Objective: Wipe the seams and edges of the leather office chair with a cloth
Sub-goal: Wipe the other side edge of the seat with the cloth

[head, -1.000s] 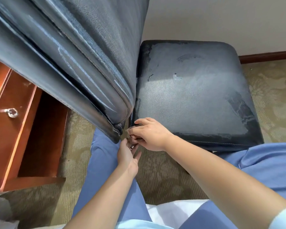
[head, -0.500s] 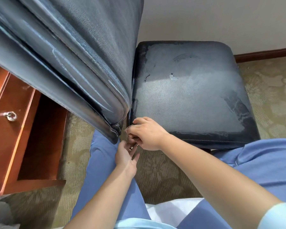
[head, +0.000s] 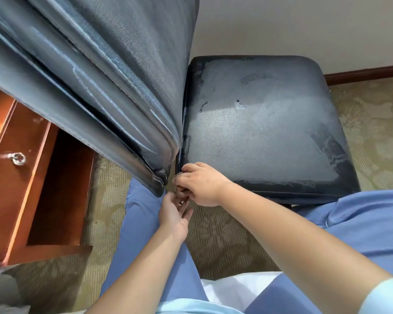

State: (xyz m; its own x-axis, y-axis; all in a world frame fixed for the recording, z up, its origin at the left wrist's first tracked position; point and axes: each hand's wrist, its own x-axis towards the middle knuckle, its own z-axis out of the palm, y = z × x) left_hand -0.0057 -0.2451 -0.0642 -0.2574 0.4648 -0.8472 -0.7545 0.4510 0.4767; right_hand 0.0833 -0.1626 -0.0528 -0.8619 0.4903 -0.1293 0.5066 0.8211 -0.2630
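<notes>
Patterned beige carpet [head: 216, 241] covers the floor, with a plain pale wall [head: 293, 26] and a dark wood baseboard [head: 368, 73] behind. On it sits the leather chair: its dark seat [head: 259, 137] is scuffed and streaky, with a couple of small torn spots near the middle, and the backrest [head: 95, 75] leans in big from the upper left, creased with pale wear lines. Both hands meet right at the near corner where backrest and seat come together. Right hand [head: 202, 184] is curled over that corner, fingers bent and clamped on something small and dark that I honestly can't make out, could be the cloth, can't say. Left hand [head: 175, 214] comes up from below, palm turned toward the other hand, fingers fairly straight and touching whatever's under the right hand; how much it's gripping I can't tell. Blue trouser legs [head: 145, 223] frame the spot on either side, plus a bit of white fabric [head: 232, 288] at the bottom. Off to the left there's a reddish wooden desk [head: 16, 196] with a drawer that has a shiny round knob [head: 18, 158], and an open dark kneehole [head: 57, 189] next to it; nothing I can see inside.
</notes>
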